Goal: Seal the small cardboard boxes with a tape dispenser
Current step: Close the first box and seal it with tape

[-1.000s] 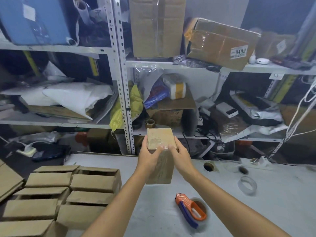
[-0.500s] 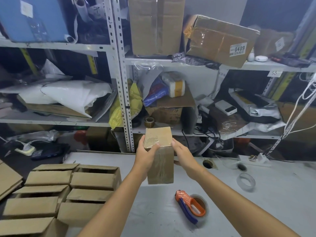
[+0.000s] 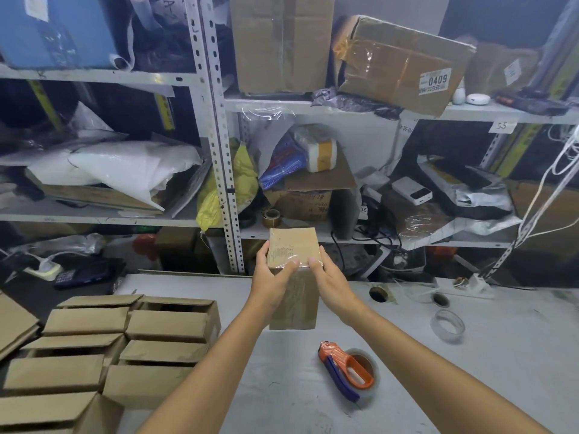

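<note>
A small cardboard box [image 3: 294, 303] with clear tape across its top stands upright above the grey table [image 3: 470, 371]. My left hand [image 3: 272, 281] grips its left side, thumb on the taped top edge. My right hand [image 3: 330, 281] holds the right side, thumb pressing the tape at the top front edge. An orange and blue tape dispenser [image 3: 347, 369] with a clear tape roll lies on the table to the lower right of the box, untouched.
Several open small cardboard boxes [image 3: 169, 324] are packed together at the lower left. A loose clear tape roll [image 3: 447, 325] lies at the right. Metal shelving [image 3: 219, 136] full of cartons and bags stands behind the table.
The box has stayed held in front of me. My right hand left the top edge half a second ago and now has its thumb back on the taped top edge.
</note>
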### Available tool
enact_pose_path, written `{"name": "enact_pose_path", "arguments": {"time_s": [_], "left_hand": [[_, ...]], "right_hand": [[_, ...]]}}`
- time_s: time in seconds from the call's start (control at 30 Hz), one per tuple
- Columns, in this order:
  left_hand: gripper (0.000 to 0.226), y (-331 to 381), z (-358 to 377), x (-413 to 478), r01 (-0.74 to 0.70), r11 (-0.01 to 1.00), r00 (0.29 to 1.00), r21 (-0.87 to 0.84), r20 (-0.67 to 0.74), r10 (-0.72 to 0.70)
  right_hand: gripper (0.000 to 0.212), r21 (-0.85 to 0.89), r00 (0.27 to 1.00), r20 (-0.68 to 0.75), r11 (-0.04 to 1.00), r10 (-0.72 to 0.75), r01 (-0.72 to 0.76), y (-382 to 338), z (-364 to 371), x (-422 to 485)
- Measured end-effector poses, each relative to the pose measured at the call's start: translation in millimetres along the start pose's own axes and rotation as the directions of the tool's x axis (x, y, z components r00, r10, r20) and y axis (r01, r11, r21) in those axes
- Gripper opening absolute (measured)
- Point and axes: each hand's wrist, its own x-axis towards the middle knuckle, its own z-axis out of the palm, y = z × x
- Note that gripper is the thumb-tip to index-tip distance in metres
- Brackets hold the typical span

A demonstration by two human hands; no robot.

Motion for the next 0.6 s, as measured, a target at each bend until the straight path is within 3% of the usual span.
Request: {"name": "enact_pose_path", "arguments": {"time_s": [0.13,0.27,0.4,0.6], "left_hand": [[0.075,1.7,1.2,-0.5,0.001,1.0,1.0,-0.002,0.011,-0.001],[0.077,1.1,-2.6,0.6,0.011,1.0,0.997,-0.014,0.07,-0.01],[0.056,3.1,-12.4,6.4,0.046,0.994,0.99,-0.099,0.136,-0.032],[0.055,-0.1,-13.1,6.8,0.031,0.995,0.998,-0.093,0.054,-0.026]], "right_hand": [[0.063,-0.017,1.0,-0.012,1.0,0.016,-0.016,0.6,-0.2,0.4],[0.055,0.043,1.0,0.005,0.999,0.022,-0.022,1.1,-5.8,4.5],[0.04,0.108,1.0,0.004,0.994,0.026,-0.026,-7.2,-17.3,3.7],[0.041,0.087,0.999,0.013,0.996,-0.039,0.038,-5.0,0.1,2.5]]}}
